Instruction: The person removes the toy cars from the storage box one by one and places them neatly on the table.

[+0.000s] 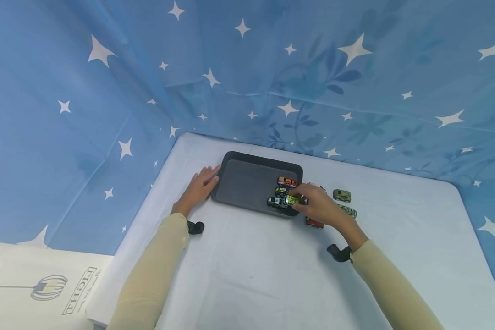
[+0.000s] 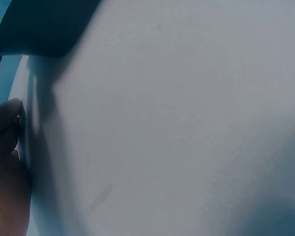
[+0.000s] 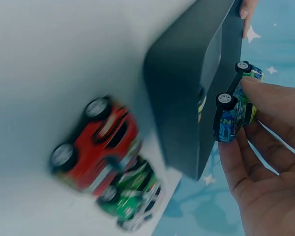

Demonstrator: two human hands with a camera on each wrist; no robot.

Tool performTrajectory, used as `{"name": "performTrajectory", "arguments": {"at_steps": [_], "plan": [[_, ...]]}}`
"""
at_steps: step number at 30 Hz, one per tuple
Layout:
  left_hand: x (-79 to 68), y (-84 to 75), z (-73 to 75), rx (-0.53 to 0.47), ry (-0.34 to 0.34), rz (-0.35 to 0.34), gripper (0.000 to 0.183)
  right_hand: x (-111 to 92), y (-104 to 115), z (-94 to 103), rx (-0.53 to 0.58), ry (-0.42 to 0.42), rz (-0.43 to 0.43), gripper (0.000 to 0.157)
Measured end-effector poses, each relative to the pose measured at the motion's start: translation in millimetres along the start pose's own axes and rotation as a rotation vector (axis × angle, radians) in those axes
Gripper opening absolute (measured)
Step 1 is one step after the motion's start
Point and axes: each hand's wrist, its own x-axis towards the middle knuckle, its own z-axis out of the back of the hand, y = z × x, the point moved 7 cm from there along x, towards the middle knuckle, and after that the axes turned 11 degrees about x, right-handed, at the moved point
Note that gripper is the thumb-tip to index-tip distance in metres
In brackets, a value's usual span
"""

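A dark grey tray [image 1: 247, 183] lies on the white table. My left hand [image 1: 198, 189] rests against its left edge with fingers extended. Thumb and fingers of my right hand [image 1: 319, 204] pinch a yellow-green and blue toy car [image 3: 238, 101], held over the tray's right end. Inside the tray at that end are an orange-red toy car [image 1: 287, 181], a black and yellow one [image 1: 280, 191] and a black and silver one [image 1: 275, 202]. In the left wrist view, only part of the left hand [image 2: 7, 162] shows, beside the tray's dark corner [image 2: 44, 29].
Right of the tray stand a red toy car [image 1: 315, 222], an olive one [image 1: 341, 195] and a camouflage one [image 1: 348, 211]. A green toy car [image 3: 132, 191] is beside the red one in the right wrist view. A starry blue curtain [image 1: 247, 68] hangs behind the table.
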Motion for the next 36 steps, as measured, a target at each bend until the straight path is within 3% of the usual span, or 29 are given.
{"name": "performTrajectory", "arguments": {"at_steps": [10,28,36], "plan": [[0.1,1.3,-1.9,-0.009,0.007,0.009,0.057,-39,-23,17.8,-0.027,-0.037,-0.120,0.032],[1.5,4.1,-6.1,-0.003,0.007,0.017,0.057,-98,-57,45.7,-0.059,-0.119,-0.193,0.032],[-2.4,1.4,-2.5,-0.013,-0.019,-0.002,0.057,-113,-68,44.0,-0.055,-0.136,-0.211,0.034]]}}
